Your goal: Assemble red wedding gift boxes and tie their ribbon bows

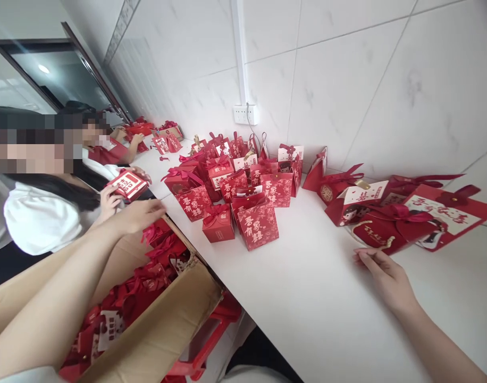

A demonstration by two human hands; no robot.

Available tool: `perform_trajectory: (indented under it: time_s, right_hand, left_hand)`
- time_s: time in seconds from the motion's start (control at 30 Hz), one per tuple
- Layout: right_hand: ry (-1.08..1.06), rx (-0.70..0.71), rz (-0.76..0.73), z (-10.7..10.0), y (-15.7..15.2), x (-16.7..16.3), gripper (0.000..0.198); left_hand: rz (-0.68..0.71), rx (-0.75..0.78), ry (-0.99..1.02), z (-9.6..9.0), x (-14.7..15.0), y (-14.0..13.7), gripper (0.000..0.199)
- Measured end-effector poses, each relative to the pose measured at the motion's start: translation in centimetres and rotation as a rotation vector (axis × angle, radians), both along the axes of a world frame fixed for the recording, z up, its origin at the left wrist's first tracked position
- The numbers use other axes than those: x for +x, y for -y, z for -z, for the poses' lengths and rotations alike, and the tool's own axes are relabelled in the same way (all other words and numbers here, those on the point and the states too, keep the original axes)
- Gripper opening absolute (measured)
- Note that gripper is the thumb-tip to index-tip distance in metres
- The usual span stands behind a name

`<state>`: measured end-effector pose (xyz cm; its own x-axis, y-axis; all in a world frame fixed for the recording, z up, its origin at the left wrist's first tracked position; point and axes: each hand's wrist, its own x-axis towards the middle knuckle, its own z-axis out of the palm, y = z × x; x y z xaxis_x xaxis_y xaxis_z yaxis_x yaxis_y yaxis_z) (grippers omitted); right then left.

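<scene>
My left hand point(142, 215) is held over the edge of a cardboard box point(187, 298), fingers stretched out and nothing visible in them. Red gift boxes with ribbons point(148, 279) fill that cardboard box below it. On the white table, my right hand point(387, 276) is closed, thumb and fingertips together, just in front of a dark red gift box point(391, 234) with a ribbon bow and gold trim. Whether anything is pinched there is hidden. Beside that box are a flat-fronted red gift bag point(459, 213) and a red box with a white flap point(359, 199).
Many red gift boxes point(259, 226) stand grouped mid-table against the tiled wall point(347, 80). A socket strip point(245, 113) is on the wall. At left a co-worker holds a red box point(126, 185); another person sits farther back. A red plastic stool point(211, 335) is under the cardboard box.
</scene>
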<state>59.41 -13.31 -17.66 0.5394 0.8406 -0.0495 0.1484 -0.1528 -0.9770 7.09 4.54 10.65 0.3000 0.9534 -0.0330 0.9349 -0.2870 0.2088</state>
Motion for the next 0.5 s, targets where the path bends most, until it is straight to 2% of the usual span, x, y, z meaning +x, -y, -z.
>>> perform_trajectory:
  time_s: [0.03, 0.1, 0.2, 0.27, 0.37, 0.5]
  right_hand:
    - [-0.006, 0.013, -0.007, -0.1, 0.0, 0.0, 0.042]
    - [-0.006, 0.042, -0.023, -0.3, -0.1, -0.1, 0.042]
    - [-0.006, 0.089, -0.044, -0.5, -0.2, -0.3, 0.043]
    - [-0.007, 0.110, -0.053, -0.6, -0.4, -0.4, 0.043]
    - [0.001, 0.127, -0.064, -0.7, -0.6, -0.5, 0.043]
    - [0.007, 0.131, -0.080, -0.8, -0.8, -0.6, 0.042]
  left_hand:
    - [0.104, -0.079, -0.004, 0.6, 1.2, -0.6, 0.049]
    - [0.267, -0.141, 0.065, 2.5, 4.1, -1.9, 0.054]
    - [0.223, -0.134, -0.003, 5.7, 7.7, -3.4, 0.066]
    - [0.126, -0.203, -0.087, 7.0, 9.0, -3.4, 0.074]
    - [0.012, -0.365, -0.151, 7.3, 9.6, -1.7, 0.072]
    - [0.050, -0.609, -0.046, 6.1, 10.2, 2.2, 0.069]
